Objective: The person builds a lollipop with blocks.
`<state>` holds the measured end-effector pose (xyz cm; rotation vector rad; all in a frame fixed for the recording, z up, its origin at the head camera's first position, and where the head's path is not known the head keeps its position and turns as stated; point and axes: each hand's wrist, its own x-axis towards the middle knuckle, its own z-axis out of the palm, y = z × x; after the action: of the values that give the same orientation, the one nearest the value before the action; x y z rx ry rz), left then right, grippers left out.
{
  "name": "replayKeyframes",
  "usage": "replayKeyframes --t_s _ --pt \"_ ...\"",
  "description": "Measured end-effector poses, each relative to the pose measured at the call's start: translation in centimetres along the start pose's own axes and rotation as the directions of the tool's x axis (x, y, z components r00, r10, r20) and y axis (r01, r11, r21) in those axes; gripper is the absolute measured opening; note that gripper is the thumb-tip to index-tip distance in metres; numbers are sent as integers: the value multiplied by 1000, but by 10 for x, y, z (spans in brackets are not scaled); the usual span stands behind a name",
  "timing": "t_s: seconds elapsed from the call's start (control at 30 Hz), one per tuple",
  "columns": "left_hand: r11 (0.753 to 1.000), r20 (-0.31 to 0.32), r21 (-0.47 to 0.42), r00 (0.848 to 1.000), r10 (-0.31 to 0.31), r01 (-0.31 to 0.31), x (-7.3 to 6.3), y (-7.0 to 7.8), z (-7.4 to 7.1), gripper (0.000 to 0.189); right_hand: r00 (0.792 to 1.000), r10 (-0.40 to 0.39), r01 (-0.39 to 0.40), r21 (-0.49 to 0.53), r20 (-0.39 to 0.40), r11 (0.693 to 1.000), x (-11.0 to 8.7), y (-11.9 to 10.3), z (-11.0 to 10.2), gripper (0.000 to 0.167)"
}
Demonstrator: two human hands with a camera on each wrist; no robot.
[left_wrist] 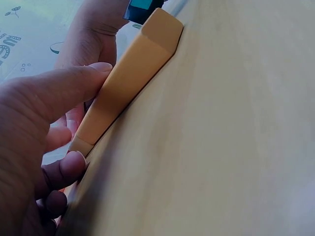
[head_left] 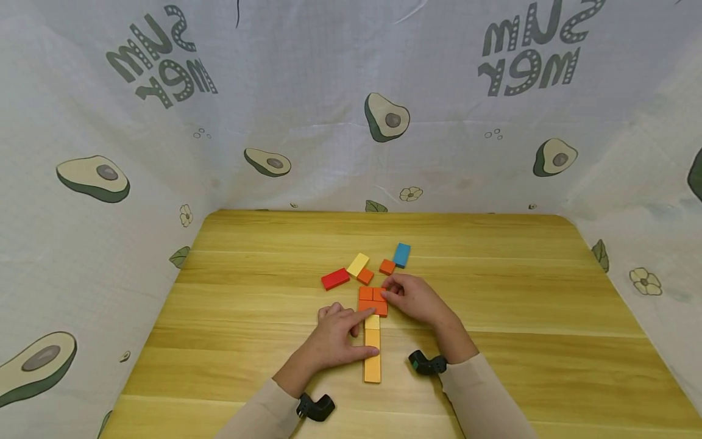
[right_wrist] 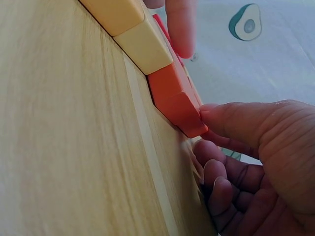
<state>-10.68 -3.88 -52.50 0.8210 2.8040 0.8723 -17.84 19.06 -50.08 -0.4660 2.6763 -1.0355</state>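
Well in from the far edge of the desk (head_left: 493, 274), the outstretched left hand (head_left: 333, 339) touches the yellow column (head_left: 372, 369) and orange square (head_left: 368, 304), probably steadying them while the right hand (head_left: 415, 299) pinches a corner block (head_left: 378, 293).

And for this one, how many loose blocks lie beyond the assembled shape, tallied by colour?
Red rectangular block: 1
Yellow rectangular block: 1
Orange square blocks: 2
Blue rectangular block: 1
Total: 5, leaving out the assembled orange-and-yellow block shape
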Motion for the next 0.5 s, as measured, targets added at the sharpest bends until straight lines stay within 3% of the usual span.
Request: replayKeyframes --t_s 0.5 --pt "1000 3 4 1000 -10 10 1 -1 0 76 1000 -1 1 -9 -7 1000 1 0 1 13"
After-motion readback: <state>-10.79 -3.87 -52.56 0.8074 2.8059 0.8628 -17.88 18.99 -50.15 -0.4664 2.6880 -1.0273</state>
